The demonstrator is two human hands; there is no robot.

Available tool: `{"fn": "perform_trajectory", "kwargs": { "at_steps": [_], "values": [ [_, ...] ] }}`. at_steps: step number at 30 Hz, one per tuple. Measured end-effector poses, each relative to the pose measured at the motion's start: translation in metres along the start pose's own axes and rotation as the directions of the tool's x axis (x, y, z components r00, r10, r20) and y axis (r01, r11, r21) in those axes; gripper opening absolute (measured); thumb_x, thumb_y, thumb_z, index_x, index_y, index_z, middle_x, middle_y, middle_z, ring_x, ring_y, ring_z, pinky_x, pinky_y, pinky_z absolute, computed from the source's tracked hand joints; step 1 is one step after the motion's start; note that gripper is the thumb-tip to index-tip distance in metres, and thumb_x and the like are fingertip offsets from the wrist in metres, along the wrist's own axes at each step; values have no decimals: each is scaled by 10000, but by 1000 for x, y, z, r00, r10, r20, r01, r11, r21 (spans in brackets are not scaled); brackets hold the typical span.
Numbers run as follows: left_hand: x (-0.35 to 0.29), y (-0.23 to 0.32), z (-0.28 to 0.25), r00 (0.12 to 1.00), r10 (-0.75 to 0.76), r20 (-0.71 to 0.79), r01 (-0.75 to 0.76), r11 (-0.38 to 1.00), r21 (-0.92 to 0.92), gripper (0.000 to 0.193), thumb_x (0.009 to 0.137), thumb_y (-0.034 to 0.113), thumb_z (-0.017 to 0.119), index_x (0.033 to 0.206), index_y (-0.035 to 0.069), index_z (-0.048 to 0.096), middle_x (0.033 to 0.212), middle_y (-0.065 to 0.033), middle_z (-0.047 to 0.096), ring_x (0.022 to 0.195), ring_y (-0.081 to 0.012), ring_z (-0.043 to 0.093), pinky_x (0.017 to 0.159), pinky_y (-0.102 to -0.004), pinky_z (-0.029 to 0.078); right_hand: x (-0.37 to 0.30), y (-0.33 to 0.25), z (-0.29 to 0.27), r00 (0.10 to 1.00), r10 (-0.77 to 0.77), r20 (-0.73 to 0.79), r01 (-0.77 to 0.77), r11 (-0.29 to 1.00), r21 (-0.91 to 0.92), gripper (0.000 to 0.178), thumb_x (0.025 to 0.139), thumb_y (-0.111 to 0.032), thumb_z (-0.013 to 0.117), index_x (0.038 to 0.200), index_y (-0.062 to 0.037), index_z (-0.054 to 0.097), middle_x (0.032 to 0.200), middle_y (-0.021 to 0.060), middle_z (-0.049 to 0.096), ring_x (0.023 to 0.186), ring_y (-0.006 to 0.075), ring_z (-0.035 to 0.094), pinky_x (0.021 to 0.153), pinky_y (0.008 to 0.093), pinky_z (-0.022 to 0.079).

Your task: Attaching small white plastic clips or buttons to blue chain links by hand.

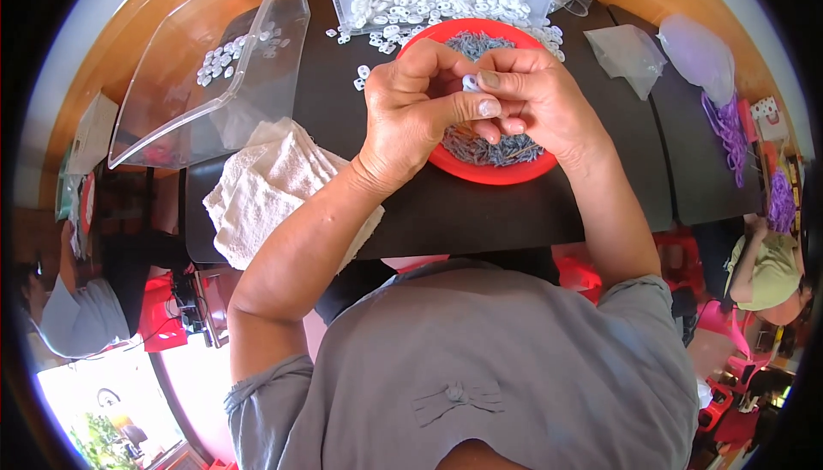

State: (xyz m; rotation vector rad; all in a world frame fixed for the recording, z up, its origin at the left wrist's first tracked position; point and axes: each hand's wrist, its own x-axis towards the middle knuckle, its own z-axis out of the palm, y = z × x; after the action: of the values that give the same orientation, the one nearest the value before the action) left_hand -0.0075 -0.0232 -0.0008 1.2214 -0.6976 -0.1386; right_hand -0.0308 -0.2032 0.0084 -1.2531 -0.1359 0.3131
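Both hands meet over a round red tray (pixel 493 173) filled with many slim grey-blue pieces (pixel 480 41). My left hand (pixel 407 114) is closed, thumb and fingers pinching a small white oval piece (pixel 471 83) with a dark spot or hole in it. Thumb and fingertips of my right hand (pixel 549 97) press together at the same white piece. Whether the right fingers also hold a slim grey piece is hidden. Similar white pieces (pixel 362 76) lie loose on the dark table just left of the tray.
A clear plastic bin (pixel 343 7) heaped with white pieces stands at the back. To its left, a tilted clear lid or box (pixel 171 140) holds several more. A white cloth (pixel 257 187) lies by my left forearm. Plastic bags (pixel 630 63) sit right; people are at both sides.
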Motion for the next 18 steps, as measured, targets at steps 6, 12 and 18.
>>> {"fn": "perform_trajectory", "kwargs": {
  "at_steps": [6,12,18],
  "values": [
    [-2,-2,1,999,-38,11,38,999,-20,171,800,-76,694,850,-23,540,749,-157,678,664,-230,705,593,-306,605,1,0,-3,1000,14,9,-13,1000,-22,195,904,-192,642,846,-7,616,647,9,560,447,41,434,398,171,303],
    [-1,-2,1,1000,6,24,-7,999,46,178,800,-74,699,832,-22,532,745,-149,665,675,-237,708,595,-308,611,5,6,-10,990,-15,144,7,999,53,171,902,-151,638,841,9,640,638,17,574,436,43,436,397,177,323],
    [4,-9,-2,1000,17,8,-17,1000,-19,186,796,-74,704,891,-30,550,792,-139,662,682,-220,702,617,-299,606,4,-2,-6,1000,-4,28,5,1000,-12,212,923,-194,611,855,7,609,655,34,566,501,113,544,417,193,339]
  ]
}}
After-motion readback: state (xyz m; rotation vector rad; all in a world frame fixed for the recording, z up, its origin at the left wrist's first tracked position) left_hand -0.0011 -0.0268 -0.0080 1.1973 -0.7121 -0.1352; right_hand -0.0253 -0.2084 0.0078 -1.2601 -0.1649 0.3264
